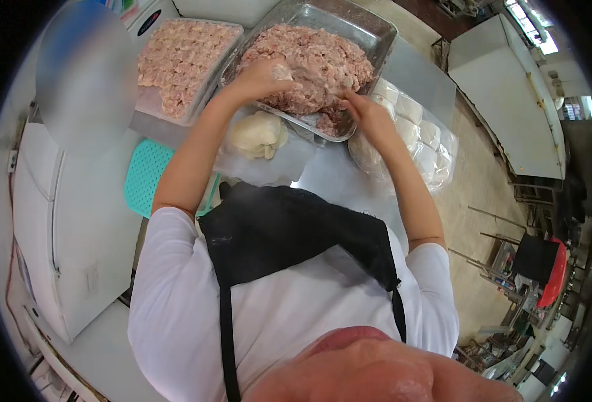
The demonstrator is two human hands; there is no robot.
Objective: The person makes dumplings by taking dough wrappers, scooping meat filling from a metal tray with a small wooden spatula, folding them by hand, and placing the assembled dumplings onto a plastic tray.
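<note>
A deep metal tray (386,40) holds a large heap of pale pink ground meat (316,50). My left hand (266,79) is at the near left side of the heap, its fingers curled into the meat. At the near right corner, my right hand (368,115) has bent fingers closed on the edge of the meat; the fingertips are partly hidden. Just below the tray, a stack of soft, pale yellow wrappers (259,134) lies on a clear plastic sheet (269,171). To the left, a shallow plastic tray (235,40) carries many small meat portions (182,57) in rows.
Beside my right forearm lies a clear bag of several white blocks (410,130) on the metal table (416,74). A turquoise perforated basket (147,175) sits near my left elbow. White appliances (88,228) stand on the left, and a red and black chair (544,268) is far right.
</note>
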